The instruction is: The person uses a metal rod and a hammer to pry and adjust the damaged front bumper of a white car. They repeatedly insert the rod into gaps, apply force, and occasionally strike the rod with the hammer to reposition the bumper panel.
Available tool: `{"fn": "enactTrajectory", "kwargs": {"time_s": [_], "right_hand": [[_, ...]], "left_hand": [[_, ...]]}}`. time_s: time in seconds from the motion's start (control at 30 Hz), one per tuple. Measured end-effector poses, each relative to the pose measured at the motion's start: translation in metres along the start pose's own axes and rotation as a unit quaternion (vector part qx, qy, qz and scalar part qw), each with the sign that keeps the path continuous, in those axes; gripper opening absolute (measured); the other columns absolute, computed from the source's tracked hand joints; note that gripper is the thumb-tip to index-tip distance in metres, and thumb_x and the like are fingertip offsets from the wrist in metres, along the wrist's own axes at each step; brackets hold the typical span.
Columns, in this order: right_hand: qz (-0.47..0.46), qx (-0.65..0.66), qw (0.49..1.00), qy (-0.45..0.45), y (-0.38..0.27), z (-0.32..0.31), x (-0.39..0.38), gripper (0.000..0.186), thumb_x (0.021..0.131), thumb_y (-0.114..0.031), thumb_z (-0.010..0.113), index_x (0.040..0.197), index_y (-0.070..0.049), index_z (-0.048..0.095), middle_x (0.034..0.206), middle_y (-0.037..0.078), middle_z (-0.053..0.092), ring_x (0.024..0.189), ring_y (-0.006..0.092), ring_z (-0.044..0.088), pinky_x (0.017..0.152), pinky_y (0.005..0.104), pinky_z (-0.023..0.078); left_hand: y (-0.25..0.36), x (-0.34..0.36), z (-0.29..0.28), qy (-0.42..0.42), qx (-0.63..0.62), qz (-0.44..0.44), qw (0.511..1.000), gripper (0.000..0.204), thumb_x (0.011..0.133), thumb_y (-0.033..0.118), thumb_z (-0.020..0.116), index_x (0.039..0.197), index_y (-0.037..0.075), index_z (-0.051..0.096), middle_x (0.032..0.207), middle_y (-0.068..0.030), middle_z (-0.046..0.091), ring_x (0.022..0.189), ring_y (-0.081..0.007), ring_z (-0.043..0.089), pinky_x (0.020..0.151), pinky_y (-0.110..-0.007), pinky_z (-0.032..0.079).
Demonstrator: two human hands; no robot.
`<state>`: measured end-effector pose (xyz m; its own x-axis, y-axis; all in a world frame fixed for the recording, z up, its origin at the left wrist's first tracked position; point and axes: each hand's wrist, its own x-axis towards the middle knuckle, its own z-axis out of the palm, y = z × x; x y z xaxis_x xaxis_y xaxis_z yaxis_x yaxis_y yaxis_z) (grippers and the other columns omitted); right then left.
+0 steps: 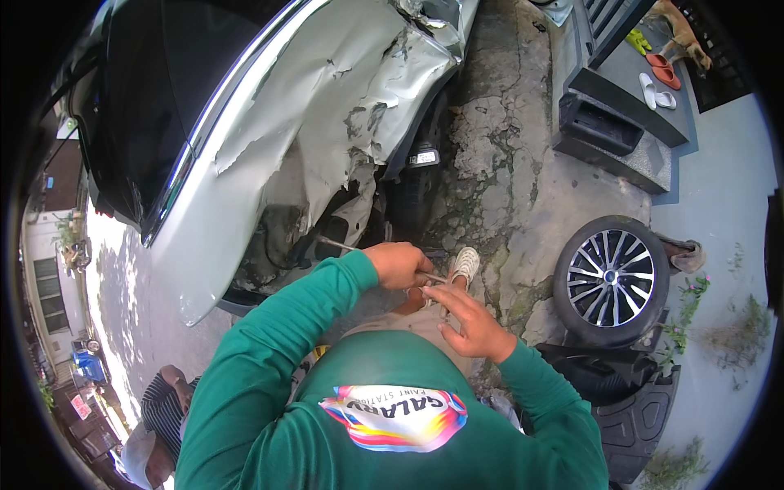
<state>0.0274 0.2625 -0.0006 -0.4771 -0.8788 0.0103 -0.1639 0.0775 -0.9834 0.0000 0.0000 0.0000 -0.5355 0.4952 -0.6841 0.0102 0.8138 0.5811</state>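
Note:
My left hand [398, 265] is closed around a thin metal rod [336, 243]. One end of the rod points left toward the torn side of a silver car [278, 139]; the other end comes out past my fingers. Close beside that end is my right hand [474, 323], its fingers stretched out and the thumb apart. Whether its fingertips touch the rod, I cannot tell. Crumpled and ripped, the car's body panel leaves a dark opening [273, 237] low near my left hand.
Right of me, a wheel with a tire [611, 280] leans by the wall, above black plastic parts [604, 376]. Beyond are a step [616, 147], slippers [664, 72] and a dog [679, 37]. A person in a cap [147, 453] is at lower left. Cracked concrete [498, 163] runs alongside the car.

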Motion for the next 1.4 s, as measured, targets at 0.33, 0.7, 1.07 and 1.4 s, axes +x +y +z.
{"fn": "enactTrajectory", "kwargs": {"time_s": [0.33, 0.7, 1.07, 1.4], "right_hand": [[0.231, 0.335, 0.909, -0.093, 0.076, 0.027, -0.013, 0.053, 0.097, -0.016, 0.057, 0.148, -0.002, 0.053, 0.139, 0.011, 0.062, 0.079, 0.0152, 0.058, 0.074, 0.0305, 0.051], [0.100, 0.521, 0.844, -0.081, 0.031, -0.020, 0.010, 0.050, 0.094, -0.010, 0.055, 0.141, 0.006, 0.058, 0.126, 0.021, 0.070, 0.062, 0.0059, 0.048, 0.062, 0.0229, 0.047], [0.123, 0.482, 0.868, 0.001, 0.047, -0.015, 0.011, 0.055, 0.088, -0.003, 0.051, 0.141, 0.002, 0.061, 0.128, 0.011, 0.072, 0.069, 0.0056, 0.054, 0.060, 0.0224, 0.047], [0.102, 0.532, 0.840, 0.011, 0.055, -0.031, -0.001, 0.049, 0.088, -0.001, 0.048, 0.133, 0.004, 0.067, 0.115, 0.010, 0.077, 0.058, 0.0071, 0.050, 0.057, 0.0247, 0.048]], "left_hand": [[0.000, -0.012, 0.042, 0.204, 0.149, 0.027, 0.967, 0.024, 0.095, 0.032, 0.066, 0.100, 0.010, 0.071, 0.096, -0.0099, 0.070, 0.092, -0.0344, 0.070, 0.078, -0.048, 0.056], [-0.013, -0.012, 0.045, 0.231, 0.172, 0.018, 0.957, 0.022, 0.095, 0.031, 0.065, 0.098, 0.010, 0.069, 0.091, -0.0106, 0.070, 0.089, -0.0341, 0.070, 0.077, -0.048, 0.055], [-0.017, -0.019, 0.028, 0.217, 0.153, 0.019, 0.964, 0.026, 0.097, 0.035, 0.065, 0.095, 0.008, 0.066, 0.088, -0.0121, 0.071, 0.089, -0.0357, 0.069, 0.074, -0.050, 0.055], [-0.020, -0.028, 0.021, 0.177, 0.171, -0.019, 0.969, 0.029, 0.100, 0.037, 0.061, 0.095, 0.009, 0.065, 0.089, -0.0135, 0.069, 0.088, -0.0380, 0.068, 0.074, -0.050, 0.054]]}}
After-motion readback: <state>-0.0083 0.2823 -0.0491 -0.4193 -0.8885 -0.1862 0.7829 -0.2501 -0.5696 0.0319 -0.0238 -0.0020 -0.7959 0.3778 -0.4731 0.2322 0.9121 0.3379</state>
